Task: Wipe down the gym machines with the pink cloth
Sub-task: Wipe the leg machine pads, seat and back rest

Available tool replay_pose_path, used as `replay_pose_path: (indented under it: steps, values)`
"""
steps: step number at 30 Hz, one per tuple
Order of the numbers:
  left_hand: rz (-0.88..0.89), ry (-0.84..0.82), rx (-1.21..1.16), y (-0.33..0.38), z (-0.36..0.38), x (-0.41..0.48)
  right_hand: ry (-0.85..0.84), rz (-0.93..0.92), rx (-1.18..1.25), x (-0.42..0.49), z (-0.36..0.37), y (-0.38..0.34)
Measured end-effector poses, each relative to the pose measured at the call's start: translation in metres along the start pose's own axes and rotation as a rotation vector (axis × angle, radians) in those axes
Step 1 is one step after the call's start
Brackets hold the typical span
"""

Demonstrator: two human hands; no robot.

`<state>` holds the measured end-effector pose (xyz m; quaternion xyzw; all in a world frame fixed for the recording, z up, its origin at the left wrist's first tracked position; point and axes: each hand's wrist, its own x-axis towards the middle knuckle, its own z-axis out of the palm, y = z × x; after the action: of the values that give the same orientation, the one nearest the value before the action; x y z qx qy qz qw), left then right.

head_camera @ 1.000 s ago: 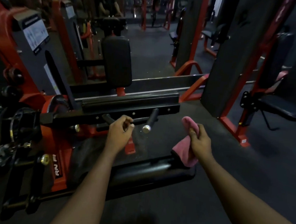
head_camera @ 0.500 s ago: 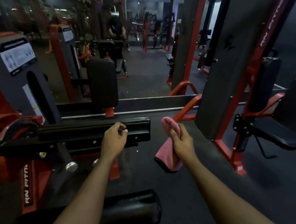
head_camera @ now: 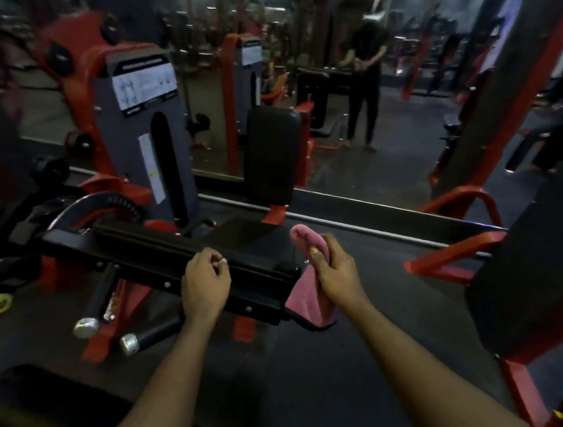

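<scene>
My right grip [head_camera: 334, 275] holds the soft pink cloth [head_camera: 306, 300]; left grip [head_camera: 206, 283] curled, empty, over the black metal machine bar [head_camera: 152, 259]. Risk: dangling cloth snagging the bar end.

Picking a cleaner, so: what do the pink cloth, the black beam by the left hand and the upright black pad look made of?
The pink cloth: soft fabric, maybe microfibre; it drapes limply.
The black beam: painted metal, likely, satin; straight edges, bolt heads.
The upright pad: probably vinyl over padding; rounded corners, dull sheen.
</scene>
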<state>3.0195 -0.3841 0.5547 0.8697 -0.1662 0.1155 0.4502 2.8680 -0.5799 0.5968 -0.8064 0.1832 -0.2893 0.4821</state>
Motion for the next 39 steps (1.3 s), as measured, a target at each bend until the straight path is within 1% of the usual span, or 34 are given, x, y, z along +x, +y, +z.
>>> replay_pose_path:
  steps: [2, 4, 6, 9, 12, 14, 15, 16, 17, 19, 20, 21, 25, 28, 31, 35, 39]
  values:
    - [-0.045, 0.094, 0.125, 0.0, 0.003, -0.005, -0.125, -0.062, 0.031, 0.027, -0.002, 0.009]
    - [-0.149, 0.172, 0.25, 0.002, 0.006, -0.014, -0.222, -0.126, 0.037, 0.051, 0.0, 0.019]
    - [-0.281, 0.2, 0.347, 0.003, 0.012, -0.02, -0.303, -0.182, 0.042, 0.073, 0.004, 0.033]
    - [-0.465, 0.128, 0.46, 0.006, 0.021, -0.032, -0.434, -0.286, 0.02, 0.101, 0.013, 0.05]
    - [-0.557, 0.026, 0.568, 0.005, 0.025, -0.048, -0.577, -0.353, -0.042, 0.122, 0.023, 0.053]
    - [-0.515, -0.054, 0.606, -0.002, 0.021, -0.056, -0.57, -0.4, -0.097, 0.127, 0.031, 0.047]
    - [-0.509, -0.07, 0.635, -0.001, 0.021, -0.06, -0.611, -0.413, -0.112, 0.131, 0.036, 0.042]
    - [-0.509, -0.085, 0.656, -0.001, 0.021, -0.061, -0.675, -0.419, -0.137, 0.13, 0.039, 0.038]
    - [-0.511, -0.089, 0.674, 0.0, 0.022, -0.06, -0.782, -0.422, -0.2, 0.128, 0.043, 0.037]
    - [-0.55, -0.076, 0.703, 0.004, 0.025, -0.057, -1.029, -0.49, -0.417, 0.122, 0.055, 0.039]
    - [-0.563, -0.06, 0.711, 0.004, 0.029, -0.054, -1.091, -0.547, -0.516, 0.119, 0.062, 0.043]
    - [-0.574, -0.046, 0.715, 0.005, 0.032, -0.051, -1.107, -0.588, -0.562, 0.118, 0.066, 0.047]
    - [-0.585, 0.063, 0.724, 0.002, 0.044, -0.049, -1.109, -0.627, -0.563, 0.124, 0.08, 0.054]
    - [-0.613, 0.086, 0.71, 0.0, 0.046, -0.048, -1.142, -0.651, -0.587, 0.129, 0.097, 0.049]
    - [-0.64, 0.093, 0.711, -0.001, 0.049, -0.049, -1.142, -0.676, -0.561, 0.138, 0.128, 0.041]
    - [-0.688, 0.142, 0.652, 0.001, 0.051, -0.044, -1.196, -0.668, -0.519, 0.154, 0.164, 0.023]
    - [-0.747, 0.182, 0.629, 0.007, 0.057, -0.039, -1.251, -0.727, -0.409, 0.157, 0.141, 0.041]
